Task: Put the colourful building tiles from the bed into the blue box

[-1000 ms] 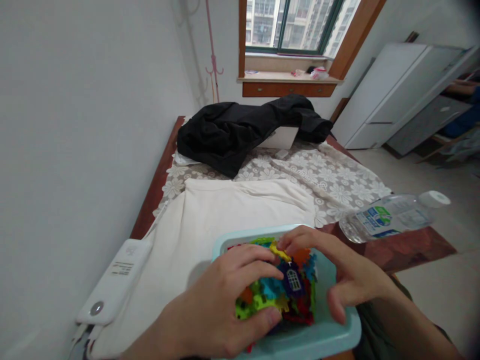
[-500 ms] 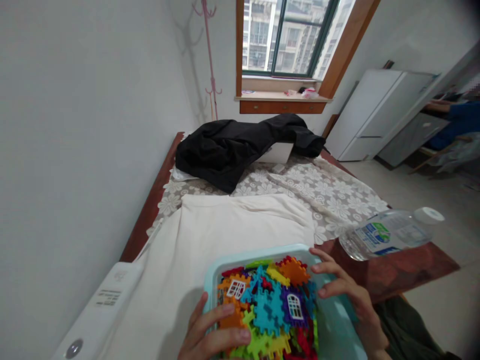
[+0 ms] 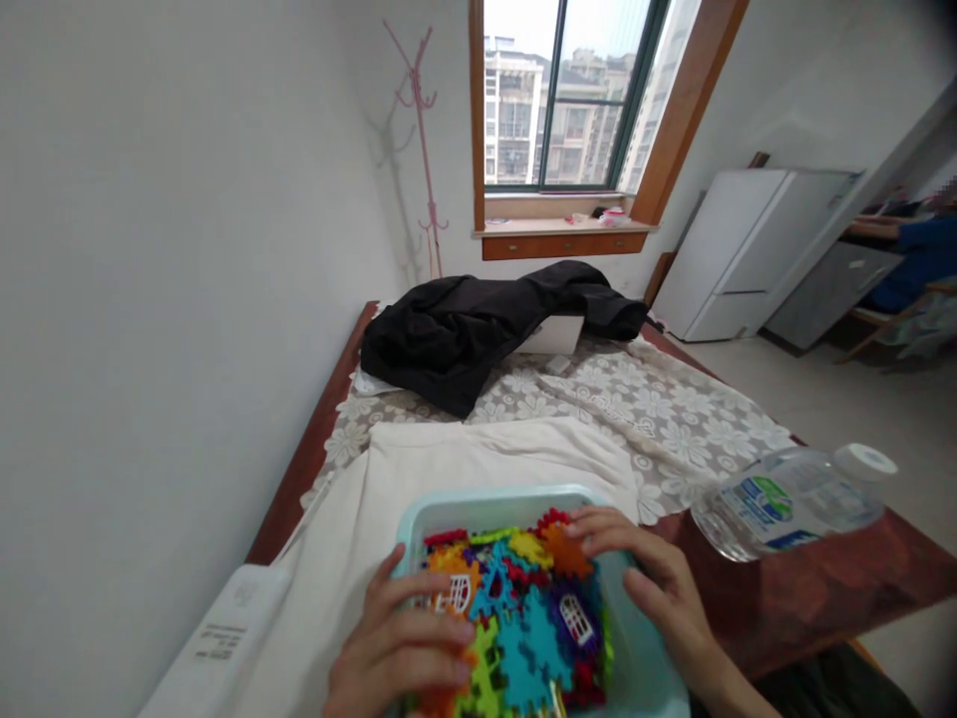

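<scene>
Closest to the camera, at frame bottom, both hands are in a pale blue tray (image 3: pixel 478 502) heaped w/ colourful interlocking plastic tiles (image 3: pixel 523 628). Left hand (image 3: pixel 400 648) lies flat on the left side of the heap, fingers spread over orange and white-window pieces, pressing rather than pinching; not closed on any single tile as far as I can tell. Right hand (image 3: pixel 662 588) sits at the tray's right side, fingertips touching the orange/red pieces at the top of the pile, palm over the right rim, also loose and unclenched.

Judgement: looks like sorting or steadying the pile, w/ no piece singled out yet. Next move would need a fingertip pinch on one tile and a lift clear of its neighbours, since the toothed edges snag each other. Tiles lie directly under and between the two hands, touching both.

Tray rests on a cream cloth (image 3: pixel 478 454) on the counter (image 3: pixel 822 598). Left of it, a white device (image 3: pixel 216 638) at the counter's edge by the wall. Right, near but apart from the tray, a clear water bottle (image 3: pixel 793 496) lying on its side on bare wood.

Further back: lace cover (image 3: pixel 643 399), then a black jacket (image 3: pixel 478 324) dumped across the far end. Beyond, a window (image 3: pixel 568 95), a pink coat stand (image 3: pixel 423 150), white cabinet (image 3: pixel 748 249); another person's blue sleeve (image 3: pixel 923 249) at far right.
</scene>
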{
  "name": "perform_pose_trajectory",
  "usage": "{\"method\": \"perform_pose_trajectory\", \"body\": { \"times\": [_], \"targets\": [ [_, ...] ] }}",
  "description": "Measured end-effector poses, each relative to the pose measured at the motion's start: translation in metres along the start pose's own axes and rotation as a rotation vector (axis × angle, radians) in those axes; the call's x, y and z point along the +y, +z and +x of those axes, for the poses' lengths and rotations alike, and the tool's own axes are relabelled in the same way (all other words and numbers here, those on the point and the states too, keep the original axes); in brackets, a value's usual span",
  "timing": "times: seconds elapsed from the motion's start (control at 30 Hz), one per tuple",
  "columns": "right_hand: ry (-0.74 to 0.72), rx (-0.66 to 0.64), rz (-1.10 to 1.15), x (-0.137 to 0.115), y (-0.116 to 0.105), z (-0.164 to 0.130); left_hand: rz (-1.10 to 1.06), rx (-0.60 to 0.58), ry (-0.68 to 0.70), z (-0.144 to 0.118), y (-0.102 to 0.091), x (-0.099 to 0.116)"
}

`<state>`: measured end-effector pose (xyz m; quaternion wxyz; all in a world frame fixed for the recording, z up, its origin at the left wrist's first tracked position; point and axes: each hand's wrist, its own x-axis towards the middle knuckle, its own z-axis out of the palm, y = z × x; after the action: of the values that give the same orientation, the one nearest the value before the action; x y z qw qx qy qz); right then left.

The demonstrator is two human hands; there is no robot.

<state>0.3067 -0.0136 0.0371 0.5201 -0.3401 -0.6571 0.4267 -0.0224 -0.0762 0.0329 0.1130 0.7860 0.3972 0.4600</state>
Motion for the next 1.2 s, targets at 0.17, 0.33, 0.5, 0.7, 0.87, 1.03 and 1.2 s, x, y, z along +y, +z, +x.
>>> {"method": "perform_pose_trajectory", "body": {
  "times": [0.17, 0.33, 0.5, 0.7, 0.87, 1.03, 1.2],
  "targets": [
    [-0.050, -0.086, -0.014, 0.025, -0.012, 0.001, 0.034, 0.059, 0.096, -0.011, 0.004, -0.024],
    [-0.188, -0.211, -0.157, 0.056, -0.049, 0.004, 0.164, -0.065, 0.045, -0.029, -0.015, -0.045],
    [-0.212, -0.338, -0.194, 0.062, -0.047, 0.032, 0.274, -0.136, 0.220, -0.022, -0.027, -0.055],
    [0.257, -0.256, 0.284, 0.060, -0.009, 0.080, 0.318, -0.110, 0.376, 0.018, -0.033, -0.044],
    [0.417, -0.348, 0.472, 0.065, -0.003, 0.106, 0.197, 0.089, 0.378, 0.057, -0.028, -0.058],
    [0.483, -0.256, 0.554, 0.105, 0.001, 0.112, -0.121, 0.208, 0.107, 0.082, -0.009, -0.090],
    [0.299, 0.051, 0.315, 0.138, -0.005, 0.115, -0.184, 0.271, -0.306, 0.097, 0.017, -0.098]
  ]
}}
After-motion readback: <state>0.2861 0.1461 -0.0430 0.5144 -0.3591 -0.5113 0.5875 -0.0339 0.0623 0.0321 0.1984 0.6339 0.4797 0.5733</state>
